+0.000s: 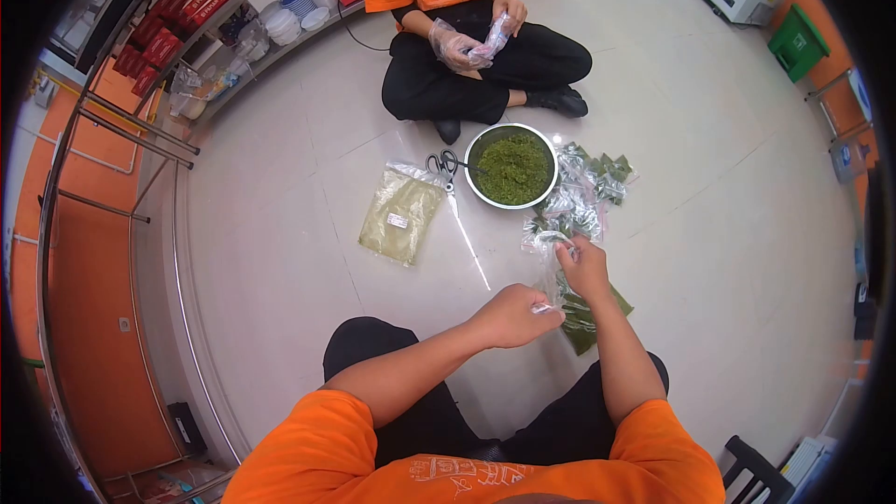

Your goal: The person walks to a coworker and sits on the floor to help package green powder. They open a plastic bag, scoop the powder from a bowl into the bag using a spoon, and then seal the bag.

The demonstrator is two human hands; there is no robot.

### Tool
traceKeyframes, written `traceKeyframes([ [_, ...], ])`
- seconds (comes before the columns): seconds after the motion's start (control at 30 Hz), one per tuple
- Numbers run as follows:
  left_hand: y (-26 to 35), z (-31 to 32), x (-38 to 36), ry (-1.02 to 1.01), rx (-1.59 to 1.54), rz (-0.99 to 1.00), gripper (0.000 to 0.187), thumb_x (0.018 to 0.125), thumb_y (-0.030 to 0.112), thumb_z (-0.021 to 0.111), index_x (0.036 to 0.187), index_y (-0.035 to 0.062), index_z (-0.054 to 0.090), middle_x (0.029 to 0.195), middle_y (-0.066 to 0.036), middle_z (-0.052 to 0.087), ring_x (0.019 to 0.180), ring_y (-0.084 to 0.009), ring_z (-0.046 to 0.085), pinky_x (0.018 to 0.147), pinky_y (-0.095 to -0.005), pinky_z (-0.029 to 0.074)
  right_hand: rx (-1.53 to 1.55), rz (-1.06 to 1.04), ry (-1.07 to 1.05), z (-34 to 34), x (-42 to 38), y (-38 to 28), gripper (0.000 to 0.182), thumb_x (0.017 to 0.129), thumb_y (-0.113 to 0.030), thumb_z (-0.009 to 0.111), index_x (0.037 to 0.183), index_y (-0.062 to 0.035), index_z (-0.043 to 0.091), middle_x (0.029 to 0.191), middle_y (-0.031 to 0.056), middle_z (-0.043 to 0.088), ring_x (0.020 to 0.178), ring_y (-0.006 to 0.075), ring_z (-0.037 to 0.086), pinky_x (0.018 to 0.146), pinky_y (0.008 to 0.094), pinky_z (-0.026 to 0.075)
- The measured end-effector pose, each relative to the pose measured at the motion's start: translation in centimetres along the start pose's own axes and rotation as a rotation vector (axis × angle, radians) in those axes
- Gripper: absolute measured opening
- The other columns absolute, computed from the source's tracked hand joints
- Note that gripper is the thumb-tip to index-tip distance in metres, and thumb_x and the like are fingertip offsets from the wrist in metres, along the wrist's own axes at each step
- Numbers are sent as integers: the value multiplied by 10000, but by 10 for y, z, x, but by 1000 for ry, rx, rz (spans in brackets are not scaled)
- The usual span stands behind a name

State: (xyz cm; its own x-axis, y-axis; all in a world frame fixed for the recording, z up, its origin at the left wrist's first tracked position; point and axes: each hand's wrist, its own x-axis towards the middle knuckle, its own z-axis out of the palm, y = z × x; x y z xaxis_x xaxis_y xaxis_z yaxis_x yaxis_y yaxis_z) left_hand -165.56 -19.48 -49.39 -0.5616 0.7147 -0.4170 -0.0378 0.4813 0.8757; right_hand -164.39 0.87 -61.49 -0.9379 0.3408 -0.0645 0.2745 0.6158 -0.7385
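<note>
A small clear plastic bag (551, 287) stretches between my two hands above the floor. My left hand (513, 317) is closed around its lower end. With thumb and fingers, my right hand (585, 267) pinches the upper end. Beyond them stands a metal bowl (473, 189) of chopped green mixture (515, 168), with a dark handle sticking out at its left. Flat clear packets (581, 189) with green contents lie in a heap right of the bowl. More green packets (581, 329) lie under and beside my right forearm, partly hidden.
Left of the bowl lie scissors (442, 164) and a large flat bag (403, 213) of pale green contents with a label. Opposite me a person (457, 65) sits cross-legged, one hand gloved, holding a bunched clear plastic piece (492, 41). Shelving (266, 51) with boxes and tubs stands at left.
</note>
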Motion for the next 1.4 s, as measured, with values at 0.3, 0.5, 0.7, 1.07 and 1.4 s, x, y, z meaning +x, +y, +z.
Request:
traceKeyframes([
  [0.3, -1, 12, -4, 61, 141, 116, 374, 868, 372, 685, 793, 15, 604, 701, -125, 596, 646, -259, 594, 625, -383, 475, 3, 59, 39, 10, 3, 13, 318, 880, -317, 686, 881, 1, 681, 711, 205, 644, 645, 344, 631, 614, 419, 480],
  [0.5, -9, -38, 0, 454, 299, -15, 355, 849, 352, 713, 868, 7, 631, 756, -152, 630, 735, -305, 645, 685, -395, 507, 426, 246, -127, 10, 13, 34, 284, 900, -305, 698, 878, -23, 672, 707, 23, 626, 607, 152, 550, 580, 308, 436],
  [0.7, -32, -101, 12, 428, 360, -89, 361, 885, 345, 687, 1015, 9, 705, 837, -158, 683, 789, -284, 667, 731, -378, 515, 1268, 389, -528, -17, 15, 21, 164, 955, -242, 652, 939, -82, 618, 719, -66, 500, 609, 62, 441, 544, 222, 359],
  [1.07, -34, -86, 26, 578, -605, -28, 221, 1025, 201, 505, 1163, 43, 577, 981, -66, 644, 962, -177, 601, 816, -316, 497, 1278, 444, -511, 7, 0, 23, 159, 970, -250, 630, 1041, -112, 594, 853, -61, 519, 697, 57, 461, 591, 240, 406],
  [1.4, -28, -76, 27, 555, -746, -138, 179, 1004, 219, 477, 1062, 74, 565, 746, 29, 470, 599, -98, 421, 533, -268, 391, 529, 109, -731, 10, -7, 22, 365, 901, -397, 698, 1076, -77, 684, 950, 30, 663, 867, 129, 610, 747, 301, 507],
])
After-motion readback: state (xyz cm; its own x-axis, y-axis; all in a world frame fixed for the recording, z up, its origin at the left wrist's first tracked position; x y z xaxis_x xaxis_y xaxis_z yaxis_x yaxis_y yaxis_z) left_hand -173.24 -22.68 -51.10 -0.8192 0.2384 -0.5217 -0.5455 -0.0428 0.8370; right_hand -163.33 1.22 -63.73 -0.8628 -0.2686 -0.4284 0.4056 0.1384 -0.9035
